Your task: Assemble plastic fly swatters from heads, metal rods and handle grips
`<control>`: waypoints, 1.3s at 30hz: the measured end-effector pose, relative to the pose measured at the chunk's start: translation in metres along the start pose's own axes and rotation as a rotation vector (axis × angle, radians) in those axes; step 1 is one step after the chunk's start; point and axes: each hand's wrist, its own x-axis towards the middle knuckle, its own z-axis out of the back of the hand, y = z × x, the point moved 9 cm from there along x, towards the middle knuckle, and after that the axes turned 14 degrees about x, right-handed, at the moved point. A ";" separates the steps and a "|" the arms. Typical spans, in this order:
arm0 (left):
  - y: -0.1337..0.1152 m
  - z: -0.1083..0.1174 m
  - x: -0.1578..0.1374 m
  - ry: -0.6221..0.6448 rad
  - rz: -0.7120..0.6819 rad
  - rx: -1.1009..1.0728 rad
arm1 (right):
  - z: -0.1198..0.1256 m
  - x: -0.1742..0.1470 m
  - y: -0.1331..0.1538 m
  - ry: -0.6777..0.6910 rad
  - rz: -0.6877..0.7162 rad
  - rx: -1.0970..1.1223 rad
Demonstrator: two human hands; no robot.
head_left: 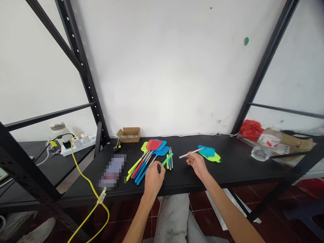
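In the head view my left hand (155, 175) is closed round a bright green handle (167, 159), which points up to the right. My right hand (196, 163) pinches a thin silver metal rod (191, 153), tilted up to the right; handle and rod are apart. To the left lie several fly swatters with red (154, 144), blue and yellow-green heads and coloured handles (141, 172). Between my hands, loose metal rods and handles (170, 162) lie side by side. Just beyond my right hand, a blue swatter head (207, 151) overlaps a yellow-green one (215, 157).
A small open cardboard box (129, 135) and a yellow-black tool (117, 145) stand by the wall. A blurred-out phone (112, 171) with a yellow cable (84, 177) lies left. Black rack posts (265, 67) frame the black table (238, 170). A plastic bottle (264, 148) lies right.
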 end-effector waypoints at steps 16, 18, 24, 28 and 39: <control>-0.007 -0.005 0.000 0.074 -0.071 -0.021 | -0.002 -0.001 0.000 -0.011 0.042 -0.060; -0.006 -0.005 0.000 0.066 -0.076 0.006 | -0.004 -0.002 0.001 -0.010 0.059 -0.086; -0.007 -0.008 0.000 0.075 -0.095 0.039 | -0.004 -0.003 0.004 0.006 0.125 -0.171; -0.008 -0.008 0.000 0.073 -0.107 0.045 | -0.005 -0.002 0.003 0.043 0.136 -0.207; -0.022 -0.008 -0.004 0.154 -0.233 -0.063 | -0.030 -0.011 -0.002 0.282 0.049 -0.358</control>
